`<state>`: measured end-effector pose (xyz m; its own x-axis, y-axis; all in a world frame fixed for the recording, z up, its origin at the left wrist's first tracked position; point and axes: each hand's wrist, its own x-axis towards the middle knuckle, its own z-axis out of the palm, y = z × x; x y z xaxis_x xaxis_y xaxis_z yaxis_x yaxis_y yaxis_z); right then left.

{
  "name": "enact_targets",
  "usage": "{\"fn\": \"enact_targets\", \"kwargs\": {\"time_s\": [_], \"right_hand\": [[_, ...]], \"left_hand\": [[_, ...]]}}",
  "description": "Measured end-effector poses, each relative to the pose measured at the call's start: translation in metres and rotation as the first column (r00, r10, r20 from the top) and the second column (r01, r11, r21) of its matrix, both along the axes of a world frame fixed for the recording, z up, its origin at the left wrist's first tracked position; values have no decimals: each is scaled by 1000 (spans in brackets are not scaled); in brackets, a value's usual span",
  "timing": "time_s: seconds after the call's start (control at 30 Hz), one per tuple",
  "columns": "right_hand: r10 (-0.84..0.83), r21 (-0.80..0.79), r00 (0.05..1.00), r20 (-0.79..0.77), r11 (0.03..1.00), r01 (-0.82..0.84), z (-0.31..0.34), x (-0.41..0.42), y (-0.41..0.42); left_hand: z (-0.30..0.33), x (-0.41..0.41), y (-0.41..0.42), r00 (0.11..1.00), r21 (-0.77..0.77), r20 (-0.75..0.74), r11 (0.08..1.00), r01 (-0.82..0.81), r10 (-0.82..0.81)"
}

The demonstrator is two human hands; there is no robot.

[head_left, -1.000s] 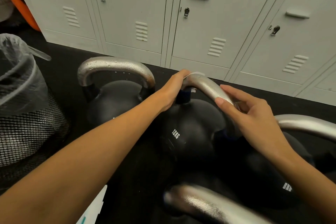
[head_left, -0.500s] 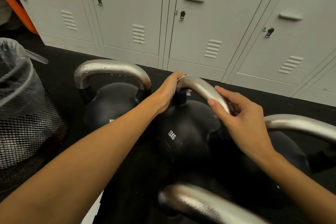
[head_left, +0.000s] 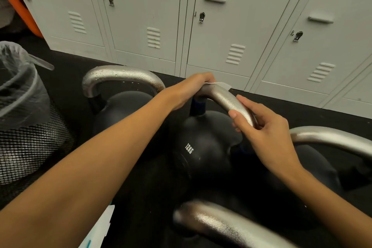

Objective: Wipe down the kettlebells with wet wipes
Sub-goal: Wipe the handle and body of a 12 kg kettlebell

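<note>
Wiping: left hand (head_left: 189,90) curls over the far-left bend of the 12KG kettlebell's handle (head_left: 227,98), pressing a wet wipe (head_left: 220,85) under its fingers; only a white corner shows.
Bracing: right hand (head_left: 263,133) grips the near-right end of the handle, thumb on top, fingers curled beneath.
Axis: handle arches from far-left to near-right between the hands; left hand is the nearer to the unwiped crown, so the stroke likely runs toward the right hand.
Position: 12KG kettlebell (head_left: 203,147) sits on the black floor (head_left: 66,70), centre, among three others.
Surfaces: handle is pebbled silver metal; body matte black, rounded.
Neighbour: rear kettlebell handle (head_left: 120,74) beaded with droplets, probably already wiped.
Bin: mesh wastebasket (head_left: 26,147), plastic-lined, left.
</note>
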<state>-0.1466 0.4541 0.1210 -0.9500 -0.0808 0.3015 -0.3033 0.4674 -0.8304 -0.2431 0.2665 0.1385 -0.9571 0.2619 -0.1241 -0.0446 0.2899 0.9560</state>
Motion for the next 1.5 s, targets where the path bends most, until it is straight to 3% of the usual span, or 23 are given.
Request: {"fn": "enact_targets", "kwargs": {"time_s": [0.17,0.27,0.33,0.43,0.63,0.87,1.1,1.27,1.37,1.5], "right_hand": [[-1,-6,1000,-18,1000,1,-3,-1,1],[1,0,1000,-23,1000,-1,-4,-1,1],[4,-5,999,-33,1000,-4,-5,-1,1],[3,-7,999,-33,1000,-3,-7,-2,1],[-20,-42,999,-49,999,18,-9,-2,-2],[-15,-39,999,-39,999,14,-10,-2,-1],[-11,-47,999,-30,999,10,-10,-1,-1],[-7,-64,999,-32,998,5,-9,0,-3],[-5,-69,1000,-26,998,3,-9,0,-3],[-4,-85,1000,-21,996,2,-7,1,-4]], "left_hand": [[15,4,4,983,-141,-96,980,142,-157],[13,12,3,955,-111,-178,970,218,-235],[3,16,4,940,-62,-263,976,210,-219],[-12,21,8,918,36,-390,995,92,-71],[-18,17,15,977,229,-185,971,-61,106],[-17,7,8,991,162,34,978,-133,129],[-42,11,4,944,225,195,924,-309,268],[-54,25,3,937,96,239,954,-284,255],[-58,35,5,933,153,245,940,-305,263],[-49,51,15,966,202,-54,951,-236,251]]}}
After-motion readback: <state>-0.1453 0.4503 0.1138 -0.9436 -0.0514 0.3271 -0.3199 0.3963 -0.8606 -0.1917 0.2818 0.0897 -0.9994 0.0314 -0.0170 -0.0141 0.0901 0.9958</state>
